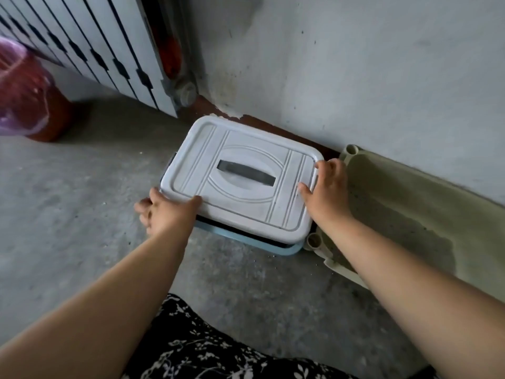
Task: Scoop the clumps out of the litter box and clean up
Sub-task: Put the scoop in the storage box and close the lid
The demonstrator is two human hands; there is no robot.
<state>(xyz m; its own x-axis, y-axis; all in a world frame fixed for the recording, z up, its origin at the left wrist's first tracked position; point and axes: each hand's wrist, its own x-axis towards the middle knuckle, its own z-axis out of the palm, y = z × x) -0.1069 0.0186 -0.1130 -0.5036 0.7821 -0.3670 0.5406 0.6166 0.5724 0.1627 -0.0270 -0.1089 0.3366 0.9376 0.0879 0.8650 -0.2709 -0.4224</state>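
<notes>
A white rectangular lid [240, 173] with a recessed grey handle covers a light blue box [284, 248] on the concrete floor by the wall. A dark gap shows between lid and box along the near edge, so the lid sits slightly raised there. My left hand [166, 212] grips the lid's near left corner, thumb on top and fingers under the rim. My right hand [326, 191] holds the lid's right edge, fingers curled over it. The box's contents are hidden.
A beige plastic tray [410, 214] with round corner sockets lies right of the box, against the wall. A red bin lined with a pink bag [30, 97] stands at far left. A white radiator [103, 50] hangs behind. My patterned skirt [207, 348] is at the bottom.
</notes>
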